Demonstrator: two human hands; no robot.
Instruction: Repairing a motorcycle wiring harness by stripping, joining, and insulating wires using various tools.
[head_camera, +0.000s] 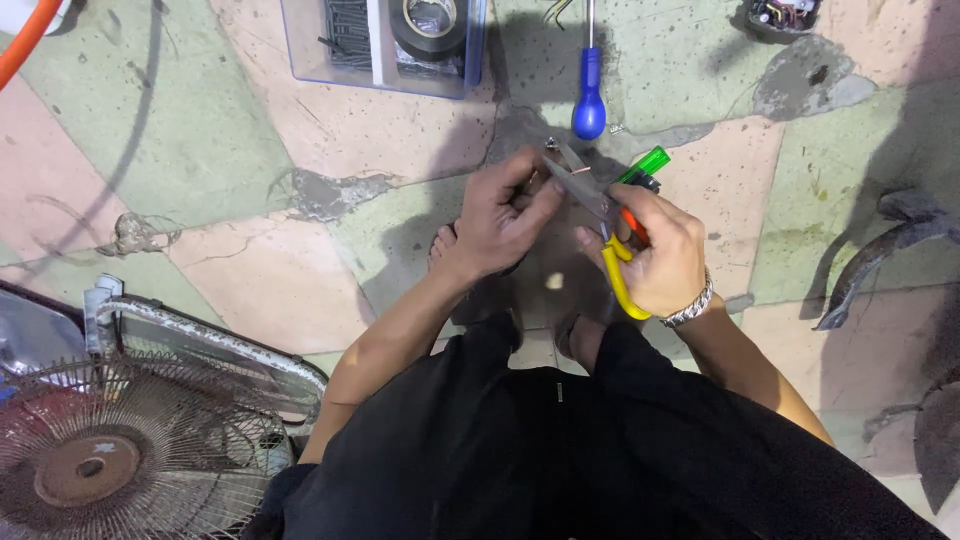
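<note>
My right hand (655, 255) grips yellow-handled scissors (600, 215), blades pointing up and left. My left hand (500, 215) pinches a thin wire (548, 150) right at the blade tips, fingers closed on it. Both hands hover over the cracked tiled floor, just above my feet. A green lighter (645, 165) lies on the floor behind my right hand. A blue-handled screwdriver (589, 95) lies just beyond the hands, handle toward me.
A clear plastic box (385, 45) with dark screws and a roll of black tape (430, 22) sits at the top. A rusty fan grille (130, 440) fills the lower left. A small electrical part (785, 15) lies top right; an orange hose (25, 40) top left.
</note>
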